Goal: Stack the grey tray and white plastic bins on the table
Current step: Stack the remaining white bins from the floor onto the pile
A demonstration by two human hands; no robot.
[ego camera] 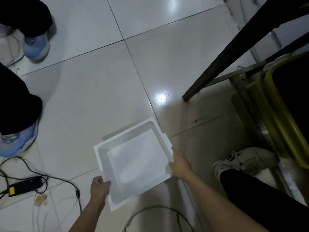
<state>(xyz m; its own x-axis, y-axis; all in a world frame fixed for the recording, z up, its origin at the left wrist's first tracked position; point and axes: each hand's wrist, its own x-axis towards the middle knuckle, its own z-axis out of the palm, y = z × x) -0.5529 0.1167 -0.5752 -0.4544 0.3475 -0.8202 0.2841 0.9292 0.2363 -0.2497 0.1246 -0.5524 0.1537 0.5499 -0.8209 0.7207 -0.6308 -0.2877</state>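
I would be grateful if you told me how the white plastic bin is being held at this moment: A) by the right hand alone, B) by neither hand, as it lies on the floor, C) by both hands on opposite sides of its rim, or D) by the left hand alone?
C: the left hand grips the near-left rim of the white plastic bin and the right hand holds its right rim, above the tiled floor.
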